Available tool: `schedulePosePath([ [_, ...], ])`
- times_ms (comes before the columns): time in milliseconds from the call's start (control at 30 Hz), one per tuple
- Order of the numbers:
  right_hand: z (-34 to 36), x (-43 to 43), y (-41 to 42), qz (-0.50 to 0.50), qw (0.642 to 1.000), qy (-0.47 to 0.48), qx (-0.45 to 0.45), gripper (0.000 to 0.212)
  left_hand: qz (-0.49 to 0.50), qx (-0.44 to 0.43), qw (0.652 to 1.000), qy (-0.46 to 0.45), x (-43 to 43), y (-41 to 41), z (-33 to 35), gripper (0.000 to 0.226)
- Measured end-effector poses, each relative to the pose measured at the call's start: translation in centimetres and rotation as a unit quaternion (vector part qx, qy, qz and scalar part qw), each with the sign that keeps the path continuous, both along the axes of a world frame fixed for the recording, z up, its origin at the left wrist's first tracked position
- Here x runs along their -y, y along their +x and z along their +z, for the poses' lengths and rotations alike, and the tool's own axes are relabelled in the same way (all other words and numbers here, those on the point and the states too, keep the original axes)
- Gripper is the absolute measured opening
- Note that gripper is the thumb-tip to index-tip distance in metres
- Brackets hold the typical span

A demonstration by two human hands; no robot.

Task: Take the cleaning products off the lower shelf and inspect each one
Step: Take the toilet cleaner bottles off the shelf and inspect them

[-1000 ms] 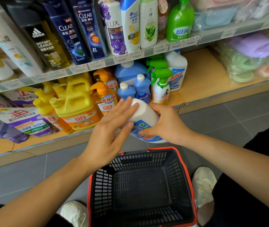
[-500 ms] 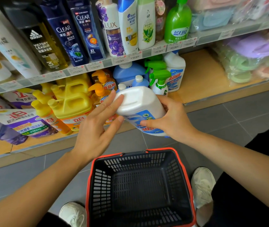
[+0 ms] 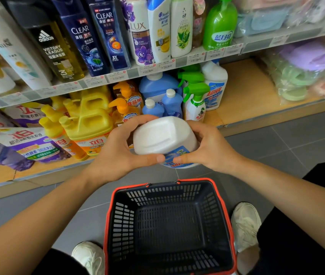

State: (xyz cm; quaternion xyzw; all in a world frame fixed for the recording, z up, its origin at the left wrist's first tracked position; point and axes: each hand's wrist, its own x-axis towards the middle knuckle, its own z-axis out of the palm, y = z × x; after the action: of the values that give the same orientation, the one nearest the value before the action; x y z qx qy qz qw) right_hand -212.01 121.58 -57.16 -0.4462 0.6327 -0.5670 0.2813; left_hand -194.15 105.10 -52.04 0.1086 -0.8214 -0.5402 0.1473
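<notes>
White bottle with a blue label [image 3: 164, 137] is held in the air, base toward the camera, over a black basket [image 3: 167, 197] with a red rim that stands on the grey floor [image 3: 276, 145] between two pale shoes [image 3: 246, 221]. The left hand [image 3: 114, 153] and right hand [image 3: 209, 147] curl round its sides, thumbs nearly meeting on the label. Beyond, the lower shelf [image 3: 247, 92] holds blue bottles [image 3: 172, 103], green-trigger sprays [image 3: 196, 102] and yellow jugs [image 3: 90, 118].

Left hand [image 3: 116, 153], right hand [image 3: 211, 147] grip white bottle [image 3: 163, 135], seemingly upturned; basket [image 3: 109, 215] below.
</notes>
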Motion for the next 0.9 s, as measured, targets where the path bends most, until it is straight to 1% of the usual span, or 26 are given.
schedulePosePath([
  [100, 0.0, 0.1, -0.3, -0.001, 1.0, 0.003, -0.004, 0.07, 0.011, -0.017, 1.0, 0.0, 0.2, 0.2, -0.6, 0.077],
  [167, 0.2, 0.3, -0.6, -0.016, 1.0, 0.006, 0.0, 0.066, 0.046, -0.057, 0.996, 0.048, 0.2, 0.0, -0.9, 0.071],
  [233, 0.5, 0.3, -0.9, -0.034, 0.999, 0.005, 0.027, 0.054, 0.097, -0.11, 0.986, 0.082, 0.3, -0.2, -1.2, 0.052],
  [300, 0.7, 0.3, -1.1, -0.047, 0.995, -0.005, 0.089, 0.047, 0.151, -0.126, 0.978, 0.073, 0.4, -0.3, -1.9, 0.031],
  [367, 0.8, 0.3, -1.2, -0.063, 0.986, -0.024, 0.154, 0.046, 0.185, -0.095, 0.975, 0.073, 0.4, -0.3, -2.9, 0.019],
  [433, 1.1, 0.4, -1.2, -0.081, 0.977, -0.033, 0.196, 0.051, 0.176, -0.036, 0.981, 0.071, 0.1, -0.5, -4.2, 0.017],
  [500, 1.6, 0.5, -1.3, -0.103, 0.967, -0.038, 0.228, 0.055, 0.139, 0.029, 0.986, 0.089, -0.4, -0.8, -5.4, 0.023],
  [567, 2.0, 0.5, -1.4, -0.121, 0.956, -0.049, 0.263, 0.051, 0.1, 0.096, 0.986, 0.09, -0.8, -1.0, -6.7, 0.031],
  [667, 2.5, 0.4, -1.5, -0.151, 0.935, -0.056, 0.316, 0.048, 0.048, 0.206, 0.977, 0.03, -1.5, -0.9, -8.4, 0.042],
  [733, 2.4, 0.5, -1.7, -0.167, 0.922, -0.06, 0.343, 0.051, -0.002, 0.228, 0.973, 0.035, -2.3, -1.0, -9.1, 0.043],
  [800, 2.3, 0.6, -2.0, -0.19, 0.912, -0.067, 0.356, 0.06, -0.04, 0.22, 0.973, 0.053, -3.1, -1.2, -9.6, 0.039],
  [900, 1.7, 0.6, -2.9, -0.208, 0.909, -0.079, 0.354, 0.084, -0.026, 0.207, 0.975, 0.07, -3.5, -1.4, -10.1, 0.037],
])
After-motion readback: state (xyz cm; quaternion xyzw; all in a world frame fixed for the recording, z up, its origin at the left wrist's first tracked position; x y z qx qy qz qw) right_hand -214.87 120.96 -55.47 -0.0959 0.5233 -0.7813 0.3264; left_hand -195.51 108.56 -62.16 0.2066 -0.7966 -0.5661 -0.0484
